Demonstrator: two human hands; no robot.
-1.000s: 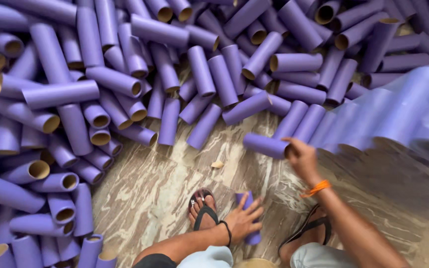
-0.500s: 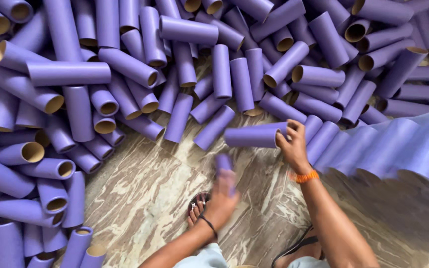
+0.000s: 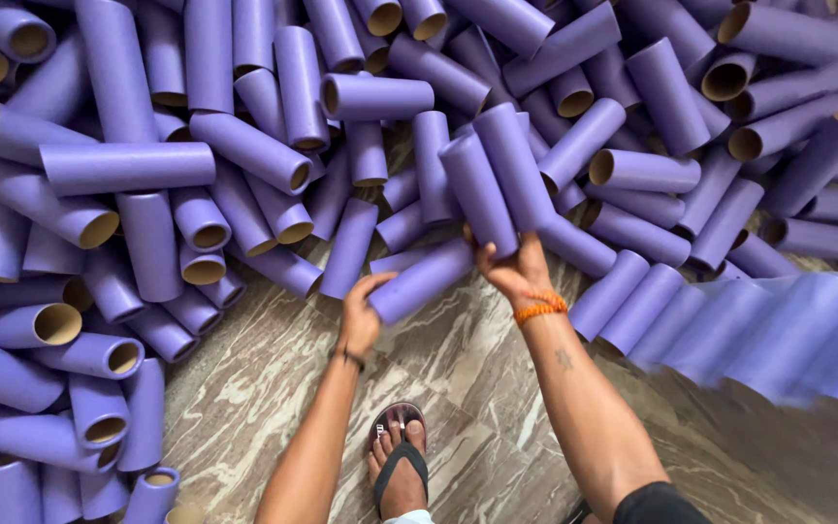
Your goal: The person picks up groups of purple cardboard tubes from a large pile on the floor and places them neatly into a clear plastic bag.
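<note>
My right hand (image 3: 514, 273), with an orange bead band at the wrist, grips the lower ends of two purple cardboard tubes (image 3: 497, 175) held side by side, pointing away from me over the pile. My left hand (image 3: 361, 315), a dark band on its wrist, is lower and to the left. Its fingers are spread and curved at the near end of another purple tube (image 3: 424, 279) lying on the floor, touching or almost touching it.
A deep pile of purple cardboard tubes (image 3: 128, 167) covers the far side and left of the marbled floor (image 3: 273, 388). A blurred row of purple tubes (image 3: 778, 335) runs along the right. My sandalled foot (image 3: 398, 464) rests below the hands.
The left hand lifted a tube from near my foot and no longer holds it. The right hand went from one tube to two, held more upright. The left hand now reaches a floor tube.
</note>
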